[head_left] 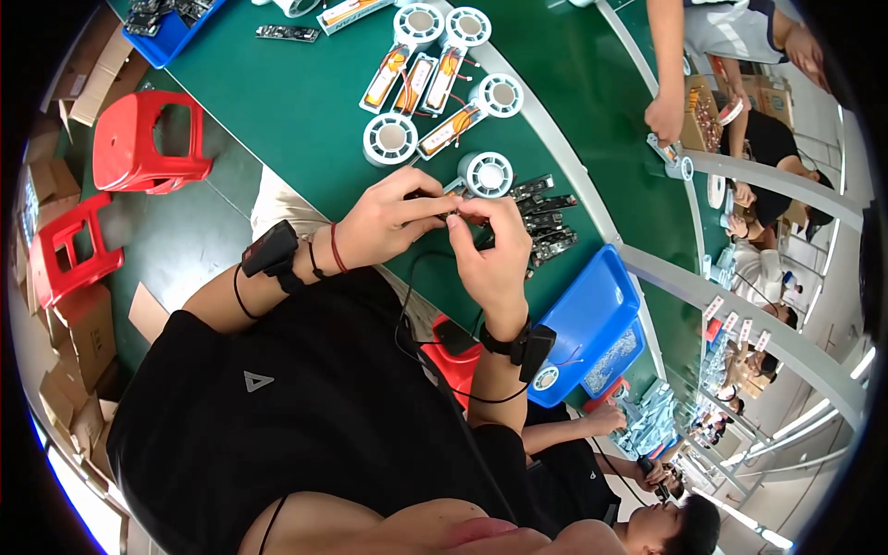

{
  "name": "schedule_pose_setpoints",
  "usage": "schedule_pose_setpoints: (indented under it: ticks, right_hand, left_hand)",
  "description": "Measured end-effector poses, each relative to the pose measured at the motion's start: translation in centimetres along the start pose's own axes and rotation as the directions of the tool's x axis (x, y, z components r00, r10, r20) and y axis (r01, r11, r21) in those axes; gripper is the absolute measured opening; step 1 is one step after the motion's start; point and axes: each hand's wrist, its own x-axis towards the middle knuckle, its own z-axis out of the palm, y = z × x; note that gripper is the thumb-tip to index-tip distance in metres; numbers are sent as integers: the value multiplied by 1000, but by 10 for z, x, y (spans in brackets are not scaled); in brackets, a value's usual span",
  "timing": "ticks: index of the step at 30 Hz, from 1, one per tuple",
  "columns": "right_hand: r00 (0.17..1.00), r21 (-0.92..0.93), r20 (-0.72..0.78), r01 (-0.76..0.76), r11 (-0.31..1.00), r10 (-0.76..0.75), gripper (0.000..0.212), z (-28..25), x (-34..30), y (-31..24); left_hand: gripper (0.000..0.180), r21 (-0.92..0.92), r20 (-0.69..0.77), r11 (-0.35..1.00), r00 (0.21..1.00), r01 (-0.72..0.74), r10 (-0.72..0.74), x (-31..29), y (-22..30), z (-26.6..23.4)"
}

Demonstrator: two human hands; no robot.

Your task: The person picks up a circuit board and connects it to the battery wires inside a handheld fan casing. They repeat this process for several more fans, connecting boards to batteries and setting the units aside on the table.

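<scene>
My left hand (384, 222) and my right hand (495, 254) meet over the green table (305, 120). Their fingertips pinch together at one spot, around something small and dark that the fingers mostly hide. Just beyond them lies a light-blue handheld fan body (486, 174) with a round grille; its lower part is behind my fingers. To the right of my right hand is a pile of black circuit boards (548, 222). Farther off, several open fan bodies (390, 139) lie with orange-and-white battery packs (450, 131) and thin red wires.
A blue tray (592, 314) stands right of my right forearm, beside a second tray of small parts (615, 361). At the far left are another blue tray (171, 37) and a loose circuit board (287, 33). Red stools (148, 143) stand left. Co-workers sit along the line; one hand (664, 118) is across the rail.
</scene>
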Motion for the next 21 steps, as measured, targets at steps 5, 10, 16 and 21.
schedule_pose_setpoints:
  ticks: [5, 10, 16, 21]
  right_hand:
    - [974, 53, 6, -227, 973, 227, 18, 9, -15, 11]
    - [969, 74, 14, -245, 967, 245, 18, 9, -18, 17]
    - [798, 379, -287, -413, 828, 530, 19, 13, -30, 21]
    - [675, 555, 81, -642, 529, 734, 22, 14, -26, 20]
  left_hand:
    - [46, 171, 12, 980, 995, -102, 102, 0, 1, 0]
    - [47, 216, 64, 973, 995, -85, 73, 0, 3, -2]
    - [41, -115, 65, 945, 951, 307, -301, -11, 19, -6]
    - [42, -61, 75, 963, 963, 263, -258, -13, 14, -10]
